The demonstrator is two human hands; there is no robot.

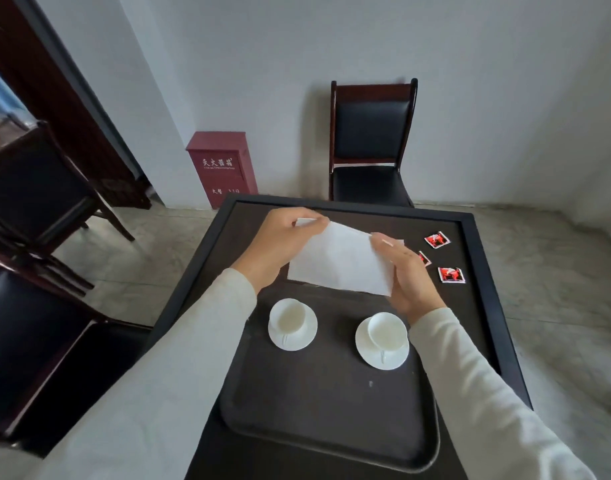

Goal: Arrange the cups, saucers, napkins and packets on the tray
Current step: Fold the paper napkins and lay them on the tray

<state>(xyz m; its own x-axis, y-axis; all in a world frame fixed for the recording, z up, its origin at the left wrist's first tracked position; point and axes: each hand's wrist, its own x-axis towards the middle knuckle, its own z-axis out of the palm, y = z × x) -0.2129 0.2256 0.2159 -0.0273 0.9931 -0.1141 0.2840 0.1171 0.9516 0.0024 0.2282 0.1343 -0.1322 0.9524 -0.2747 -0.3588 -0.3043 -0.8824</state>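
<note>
A white napkin is held above the far end of the dark tray. My left hand pinches its upper left corner and my right hand grips its right edge. Two white cups stand on white saucers on the tray: the left cup on its saucer, the right cup on its saucer. Three red packets lie on the table to the right of the tray: one at the back, one partly hidden by my right hand, one nearest.
The tray sits on a small black table with a raised rim. A dark chair stands beyond the table against the wall, a red cabinet beside it. More dark chairs stand to the left.
</note>
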